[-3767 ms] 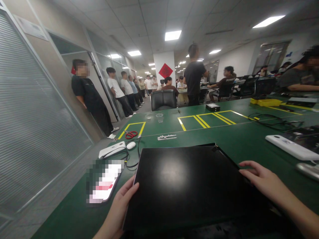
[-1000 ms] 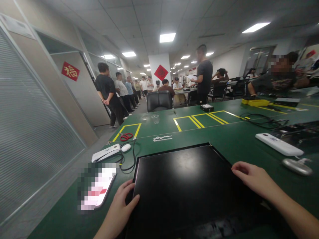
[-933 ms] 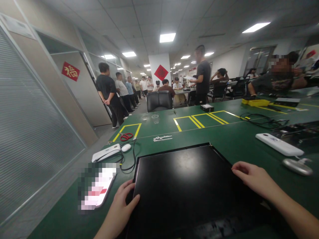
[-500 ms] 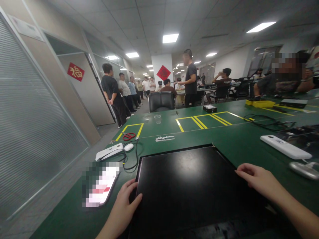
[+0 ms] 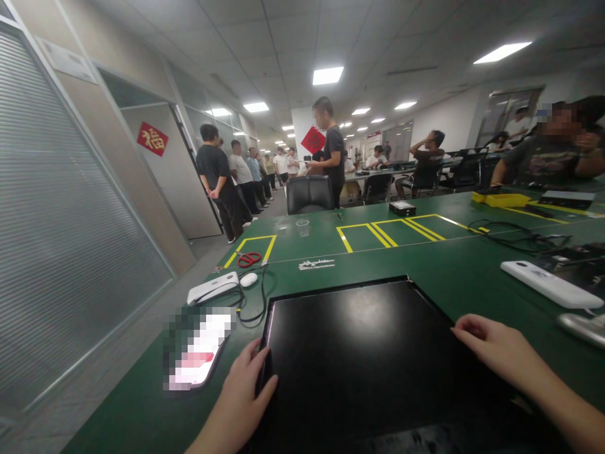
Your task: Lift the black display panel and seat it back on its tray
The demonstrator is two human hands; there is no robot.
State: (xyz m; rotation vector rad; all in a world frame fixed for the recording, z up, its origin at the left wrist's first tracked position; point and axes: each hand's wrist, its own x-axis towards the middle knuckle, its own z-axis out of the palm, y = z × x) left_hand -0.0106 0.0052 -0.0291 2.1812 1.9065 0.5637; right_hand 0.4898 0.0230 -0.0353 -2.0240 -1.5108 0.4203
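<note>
Ceiling panels light a long office, where a door (image 5: 198,202) with a red sign (image 5: 152,139) stands at the left behind a row of standing people. One person (image 5: 333,154) in a dark shirt stands by the chair (image 5: 309,194) across the green table (image 5: 142,403); another (image 5: 539,151) sits at the far right.

On the near part of the table lies the screen (image 5: 373,359), black and glossy, face up, within a dark frame (image 5: 340,289). The left hand (image 5: 246,391) is at its left edge, fingers bent against the rim and thumb apart over the face. The right hand (image 5: 501,347) is at the right edge, thumb and fingertips drawn together. Whether either hand grips the rim, I cannot tell.

Left of the screen are the phone (image 5: 203,350), its display blurred, a white device (image 5: 213,288), a small white case (image 5: 248,279) and a black cable (image 5: 265,296). Red scissors (image 5: 249,257) lie just beyond. Farther back are a clear cup (image 5: 303,228), yellow tape (image 5: 345,239) and a black box (image 5: 402,209). At the right is a white bar (image 5: 551,285).
</note>
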